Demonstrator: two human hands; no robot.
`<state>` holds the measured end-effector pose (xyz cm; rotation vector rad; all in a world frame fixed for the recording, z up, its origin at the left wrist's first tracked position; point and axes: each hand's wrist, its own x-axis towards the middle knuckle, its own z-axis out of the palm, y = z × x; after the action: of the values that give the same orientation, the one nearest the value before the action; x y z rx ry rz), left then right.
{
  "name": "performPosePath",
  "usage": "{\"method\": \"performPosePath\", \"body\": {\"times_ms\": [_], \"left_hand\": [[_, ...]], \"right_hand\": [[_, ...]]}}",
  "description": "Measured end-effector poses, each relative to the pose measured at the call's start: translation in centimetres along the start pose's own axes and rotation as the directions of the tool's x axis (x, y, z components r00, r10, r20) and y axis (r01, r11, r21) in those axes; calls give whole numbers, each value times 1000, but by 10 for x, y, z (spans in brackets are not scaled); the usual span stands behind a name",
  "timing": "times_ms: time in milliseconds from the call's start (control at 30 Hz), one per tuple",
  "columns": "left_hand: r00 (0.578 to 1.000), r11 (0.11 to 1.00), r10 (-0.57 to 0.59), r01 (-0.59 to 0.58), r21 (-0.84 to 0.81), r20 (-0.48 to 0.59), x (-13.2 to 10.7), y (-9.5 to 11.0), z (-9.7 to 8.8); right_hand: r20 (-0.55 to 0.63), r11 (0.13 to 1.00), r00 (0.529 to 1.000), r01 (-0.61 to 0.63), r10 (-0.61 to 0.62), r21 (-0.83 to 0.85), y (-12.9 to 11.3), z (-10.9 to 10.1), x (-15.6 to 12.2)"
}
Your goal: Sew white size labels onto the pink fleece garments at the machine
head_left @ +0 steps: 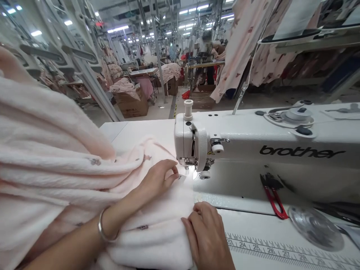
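Pale pink plush fabric with small printed motifs lies across the bed of a white sewing machine, its right edge running up to the presser foot. Just left of the lit needle area, my left hand has thumb and fingers curled together at a small pale label on the fabric. Nearer to me, my right hand holds the fabric's right edge with bent fingers; its fingertips are partly hidden. A silver bangle circles my left wrist.
Red-handled thread snips and a clear round disc lie under the machine arm. A ruler tape runs along the table's front. Bunched fabric fills the left. Cardboard boxes, hanging cloth and a person are beyond.
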<state>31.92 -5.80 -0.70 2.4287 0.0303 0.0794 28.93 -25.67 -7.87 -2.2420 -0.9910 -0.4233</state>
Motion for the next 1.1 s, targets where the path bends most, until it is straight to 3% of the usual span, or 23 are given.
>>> {"method": "performPosePath", "body": {"times_ms": [67,167,233,433,1100], "left_hand": [[989,980,-135,142,-138,55,-7,9,1],[915,860,-303,383,-338,265,-14,13,10],[882,809,-359,458,-369,307,-16,10,18],[892,841,-378,443,-311,249,-16,-3,32],[909,889,-383,411,-201,163,-19,8,34]], "right_hand": [[-14,999,999,-48,48,-8,0,0,-2],[-52,996,996,-71,68,-61,2,1,-7],[-86,991,995,-52,42,-120,3,2,-10],[-44,981,999,-32,24,-191,3,5,-13],[-32,979,999,-41,35,-201,-1,3,-8]]}}
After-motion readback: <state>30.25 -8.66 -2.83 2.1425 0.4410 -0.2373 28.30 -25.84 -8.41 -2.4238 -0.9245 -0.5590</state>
